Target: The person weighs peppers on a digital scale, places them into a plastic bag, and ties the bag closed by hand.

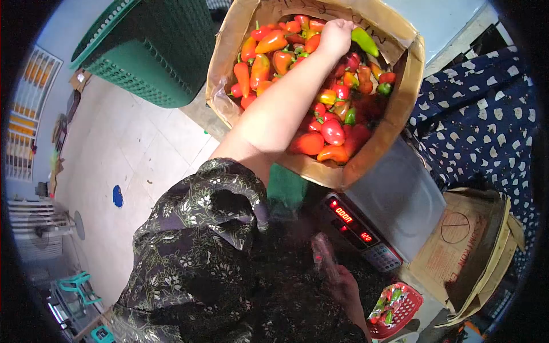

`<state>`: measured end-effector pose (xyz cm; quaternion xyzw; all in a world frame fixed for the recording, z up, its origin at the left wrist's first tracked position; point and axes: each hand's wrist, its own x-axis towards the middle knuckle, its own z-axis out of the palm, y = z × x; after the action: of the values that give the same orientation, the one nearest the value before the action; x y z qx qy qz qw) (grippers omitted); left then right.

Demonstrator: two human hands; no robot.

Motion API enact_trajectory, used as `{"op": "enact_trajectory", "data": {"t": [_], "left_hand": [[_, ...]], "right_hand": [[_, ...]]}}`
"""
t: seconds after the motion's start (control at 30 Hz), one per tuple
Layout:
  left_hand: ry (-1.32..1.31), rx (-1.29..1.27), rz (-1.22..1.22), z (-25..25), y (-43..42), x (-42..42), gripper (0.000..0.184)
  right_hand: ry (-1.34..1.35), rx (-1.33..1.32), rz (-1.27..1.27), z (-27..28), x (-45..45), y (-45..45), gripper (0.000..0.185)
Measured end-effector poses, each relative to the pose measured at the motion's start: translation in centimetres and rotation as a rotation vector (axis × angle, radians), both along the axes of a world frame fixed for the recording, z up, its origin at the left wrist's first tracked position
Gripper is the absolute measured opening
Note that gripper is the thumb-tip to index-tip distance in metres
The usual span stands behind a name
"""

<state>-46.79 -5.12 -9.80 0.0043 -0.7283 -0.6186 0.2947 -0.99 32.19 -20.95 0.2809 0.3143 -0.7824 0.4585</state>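
My left hand (336,38) reaches over a large cardboard box full of mostly red and orange peppers. Its fingers are pinched at the end of a long green pepper (365,42), near the box's far side. Lower down, close to my body, my right hand (342,284) is closed on a clear plastic bag (324,255), whose contents are hard to make out. The box (220,77) stands partly over the plate of a digital scale (400,197), whose red display is lit.
A red perforated basket (413,306) with bagged peppers lies at the lower right, near an open cardboard box (452,243). A green plastic basket (151,57) stands at the upper left. Dark blue patterned cloth (480,120) hangs at the right. Teal stools (80,286) are at the lower left.
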Motion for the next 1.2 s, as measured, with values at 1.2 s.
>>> {"op": "enact_trajectory", "data": {"t": [1.2], "left_hand": [[-0.575,-0.962,-0.300,0.3,6.5,4.1,0.042]], "right_hand": [[-0.045,0.077,-0.055,2.8,-0.9,-2.1,0.038]]}}
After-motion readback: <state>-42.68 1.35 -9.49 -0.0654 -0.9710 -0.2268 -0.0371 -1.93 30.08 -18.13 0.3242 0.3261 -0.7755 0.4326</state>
